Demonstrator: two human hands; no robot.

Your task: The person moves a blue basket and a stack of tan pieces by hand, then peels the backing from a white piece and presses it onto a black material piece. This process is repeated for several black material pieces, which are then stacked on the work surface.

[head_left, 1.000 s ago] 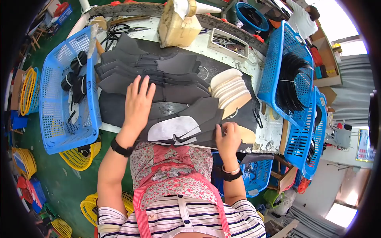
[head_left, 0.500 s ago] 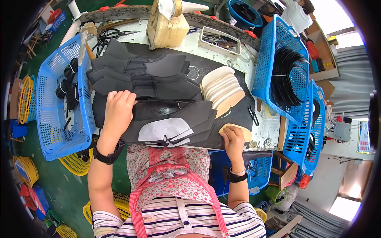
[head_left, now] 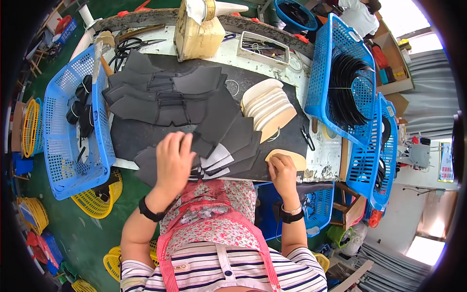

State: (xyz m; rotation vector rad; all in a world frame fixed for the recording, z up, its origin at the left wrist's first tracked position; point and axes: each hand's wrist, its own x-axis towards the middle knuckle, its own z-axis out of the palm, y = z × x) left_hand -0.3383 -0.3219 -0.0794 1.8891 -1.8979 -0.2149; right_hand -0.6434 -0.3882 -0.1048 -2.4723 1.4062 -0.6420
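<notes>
My right hand (head_left: 283,171) has its fingers closed on the near-left edge of a rounded beige piece (head_left: 296,160) at the table's front edge. Over the near stack of black sheet pieces (head_left: 241,134), my left hand (head_left: 172,163) seems to pinch the end of one black piece (head_left: 220,114), which is raised and turned; its fingertips are partly hidden. Grey-white lining patches (head_left: 217,156) show on the near stack. Farther back lie more stacked black pieces with stitched middles (head_left: 172,109). A fanned bundle of beige pieces (head_left: 269,108) rests to their right.
Blue plastic baskets stand at the left (head_left: 73,160) and right (head_left: 316,92), the right one holding black strips (head_left: 348,92). Scissors (head_left: 134,45), a yellowed block (head_left: 199,41), a tool tray (head_left: 263,49) and small black snips (head_left: 307,138) lie on the table. Another person (head_left: 360,22) is at the far right.
My left hand has moved right and nearer, turning a black piece over the near stack and covering much of the grey-white patch. My right hand stays on the beige piece.
</notes>
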